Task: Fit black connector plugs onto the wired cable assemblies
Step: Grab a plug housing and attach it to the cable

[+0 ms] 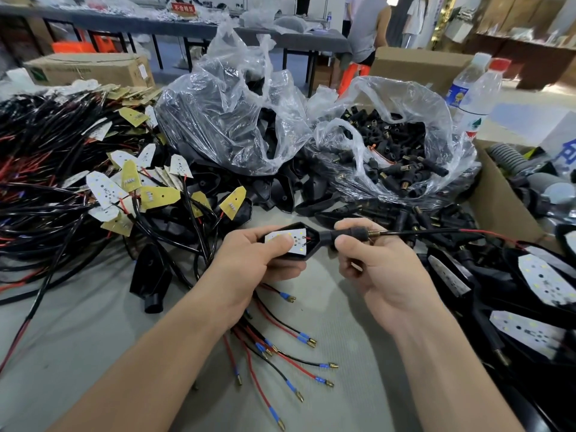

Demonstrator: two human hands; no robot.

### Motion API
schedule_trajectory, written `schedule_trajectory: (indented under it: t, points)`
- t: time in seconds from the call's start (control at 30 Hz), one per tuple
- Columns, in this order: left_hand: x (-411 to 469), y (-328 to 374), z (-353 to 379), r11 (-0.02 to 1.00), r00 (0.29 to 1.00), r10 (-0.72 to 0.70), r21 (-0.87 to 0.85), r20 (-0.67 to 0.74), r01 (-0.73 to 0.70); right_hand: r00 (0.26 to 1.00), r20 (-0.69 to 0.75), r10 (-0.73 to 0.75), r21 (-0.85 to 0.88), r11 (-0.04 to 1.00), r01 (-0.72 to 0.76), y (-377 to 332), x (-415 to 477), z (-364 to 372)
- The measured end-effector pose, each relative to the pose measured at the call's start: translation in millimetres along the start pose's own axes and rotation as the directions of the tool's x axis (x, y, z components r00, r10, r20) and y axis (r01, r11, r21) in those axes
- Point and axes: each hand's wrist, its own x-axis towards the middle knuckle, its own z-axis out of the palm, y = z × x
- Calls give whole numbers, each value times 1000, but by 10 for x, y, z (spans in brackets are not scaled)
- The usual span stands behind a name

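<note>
Watching over the grey counter point(93, 332), I am seeing the left hand point(258, 263) grasping a black pointed plastic housing point(314, 241), its thumb pressing on the white LED board point(299, 243) inside. The right hand point(380, 269) is pinching a black cylindrical connector plug point(352, 234), which is sitting against the housing's tip, above the counter's middle. A thin black-and-red cable point(420, 232) is running rightward from the plug's brass spring end. A clear plastic bag point(402, 98) of loose black plugs is lying behind.

Red sign point(184, 7) on far table point(93, 17), white characters "不合格区"
</note>
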Motion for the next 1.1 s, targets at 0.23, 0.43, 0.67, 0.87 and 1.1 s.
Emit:
schedule_trajectory:
  t: [0.23, 0.43, 0.67, 0.87, 1.1]
  points:
    - [26, 0, -11, 999, 1000, -13, -42, 18, 14, 972, 210, 102, 164, 977, -137, -43, -8, -60]
    - [12, 10, -28, 999, 1000, -2, 32, 27, 1, 980, 197, 27, 60, 997, -39, -26, -8, -49]
    - [14, -30, -13, 984, 994, 86, 163, -66, -74, 996, 84, -18, -91, 996, 26, 7, 9, -84]
    - [23, 50, -73, 997, 999, 30, 70, 17, -31, 988, 145, -54, 20, 998, 51, -79, -9, -202]
    - [13, 39, -90, 986, 990, 124, 104, 66, -131, 992, 125, -27, 136, 991, 10, -61, -25, -148]
